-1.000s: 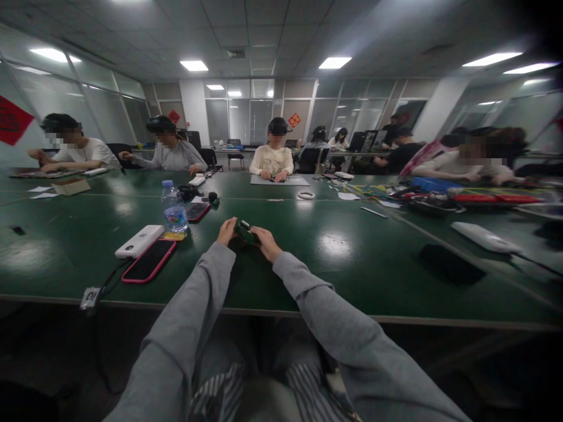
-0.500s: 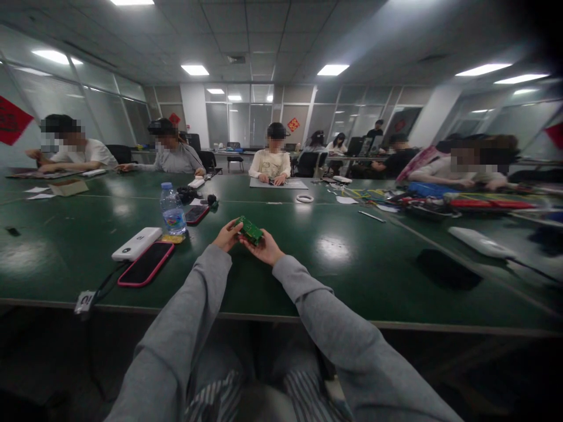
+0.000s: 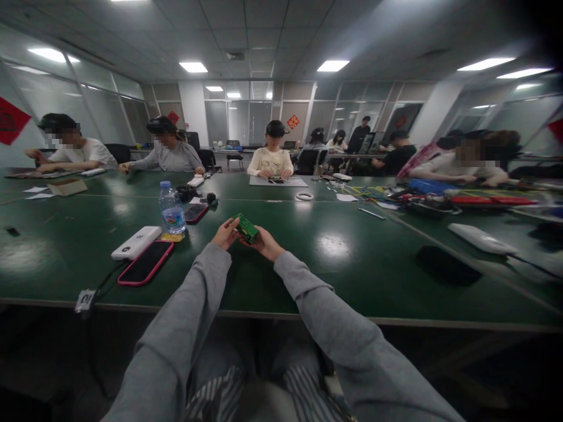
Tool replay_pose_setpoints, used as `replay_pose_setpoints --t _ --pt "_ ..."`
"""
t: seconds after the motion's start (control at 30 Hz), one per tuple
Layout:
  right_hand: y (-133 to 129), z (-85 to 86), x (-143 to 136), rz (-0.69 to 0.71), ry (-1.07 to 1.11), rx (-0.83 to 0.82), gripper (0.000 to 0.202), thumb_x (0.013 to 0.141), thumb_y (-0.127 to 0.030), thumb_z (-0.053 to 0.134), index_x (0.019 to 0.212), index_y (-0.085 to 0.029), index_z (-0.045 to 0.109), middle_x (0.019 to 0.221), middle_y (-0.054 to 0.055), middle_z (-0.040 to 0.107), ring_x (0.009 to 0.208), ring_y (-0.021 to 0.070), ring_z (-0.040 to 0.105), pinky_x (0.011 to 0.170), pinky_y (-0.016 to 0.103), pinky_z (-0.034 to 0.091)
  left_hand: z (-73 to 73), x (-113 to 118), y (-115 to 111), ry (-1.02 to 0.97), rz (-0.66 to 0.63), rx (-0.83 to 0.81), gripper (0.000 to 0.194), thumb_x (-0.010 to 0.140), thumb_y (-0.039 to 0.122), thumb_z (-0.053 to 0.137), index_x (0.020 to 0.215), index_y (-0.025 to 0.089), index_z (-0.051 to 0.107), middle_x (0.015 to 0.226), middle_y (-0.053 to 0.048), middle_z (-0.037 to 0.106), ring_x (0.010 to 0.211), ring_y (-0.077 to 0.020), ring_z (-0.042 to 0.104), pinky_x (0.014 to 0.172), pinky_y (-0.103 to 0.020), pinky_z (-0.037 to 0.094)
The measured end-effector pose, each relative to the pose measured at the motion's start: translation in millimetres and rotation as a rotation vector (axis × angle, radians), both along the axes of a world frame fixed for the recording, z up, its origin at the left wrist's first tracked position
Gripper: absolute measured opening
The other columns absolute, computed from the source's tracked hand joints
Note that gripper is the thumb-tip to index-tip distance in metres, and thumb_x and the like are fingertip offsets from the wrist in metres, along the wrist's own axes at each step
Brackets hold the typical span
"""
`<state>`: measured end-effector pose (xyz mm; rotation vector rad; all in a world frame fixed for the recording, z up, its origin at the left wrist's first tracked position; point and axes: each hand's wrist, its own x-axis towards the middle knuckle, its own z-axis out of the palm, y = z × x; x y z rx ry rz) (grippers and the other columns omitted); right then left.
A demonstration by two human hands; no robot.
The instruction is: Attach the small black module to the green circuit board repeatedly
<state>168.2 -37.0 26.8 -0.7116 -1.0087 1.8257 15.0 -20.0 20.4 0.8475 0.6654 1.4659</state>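
A green circuit board [image 3: 247,228] is held above the table between both hands, tilted, with small parts on its face. My left hand [image 3: 226,234] grips its left end, fingers closed on the edge. On the other side my right hand [image 3: 266,242] is closed round the board's right end, and some of its fingers are hidden beneath. The green table [image 3: 281,281] lies below, apart from the board.
To the left are a water bottle [image 3: 172,210], a white power bank [image 3: 136,242] with a cable, and a pink-edged phone [image 3: 146,263]. A tape roll [image 3: 304,196] and a pen [image 3: 372,214] lie farther back. Several people sit around the table; a white device [image 3: 479,240] is at right.
The circuit board has turned in my hands, and its right end now points more toward me. My right hand has shifted its hold slightly; both hands stay in about the same place.
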Motion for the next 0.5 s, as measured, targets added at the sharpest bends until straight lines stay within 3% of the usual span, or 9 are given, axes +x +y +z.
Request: replay_pose_setpoints --t 0.13,0.27,0.37,0.5 --pt "1 -5.9 1 -0.251 -0.282 0.363 0.036 0.079 -0.047 0.059 0.1 -0.018 0.054 0.087 0.0 0.059 0.08 0.0107 0.055 0.074 0.022 0.048 0.3 0 0 0.049 0.008 -0.008 0.046 0.058 0.028 0.08 0.095 0.015 0.057 0.081 -0.001 0.063 0.062 -0.0081 0.06 0.058 -0.02 0.048" --pt "-7 -6.8 -2 -0.339 -0.512 0.664 0.052 0.06 -0.039 0.076 0.104 -0.019 0.055 0.093 0.001 0.057 0.086 0.0131 0.052 0.084 0.026 0.043 -1.0 1 2 0.099 0.065 -0.009 0.046 0.058 0.029 0.08 0.096 0.014 0.059 0.078 -0.002 0.062 0.06 -0.0085 0.058 0.054 -0.021 0.046" --pt "-10 -6.9 -3 -0.405 -0.56 0.742 0.05 0.06 -0.036 0.076 0.102 -0.019 0.056 0.092 0.001 0.058 0.085 0.0136 0.052 0.085 0.027 0.041 -1.4 4 1 0.115 0.075 0.013 0.048 0.057 0.03 0.081 0.096 0.013 0.059 0.081 -0.003 0.063 0.064 -0.0097 0.059 0.057 -0.022 0.046" --pt "-4 -11.2 6 -0.376 -0.622 0.756 0.044 0.065 -0.037 0.072 0.102 -0.018 0.058 0.09 0.001 0.06 0.081 0.0135 0.054 0.081 0.027 0.043 -2.0 9 -2 0.183 0.031 0.006 0.048 0.06 0.034 0.079 0.098 0.013 0.059 0.083 -0.005 0.063 0.067 -0.0107 0.06 0.061 -0.023 0.047"
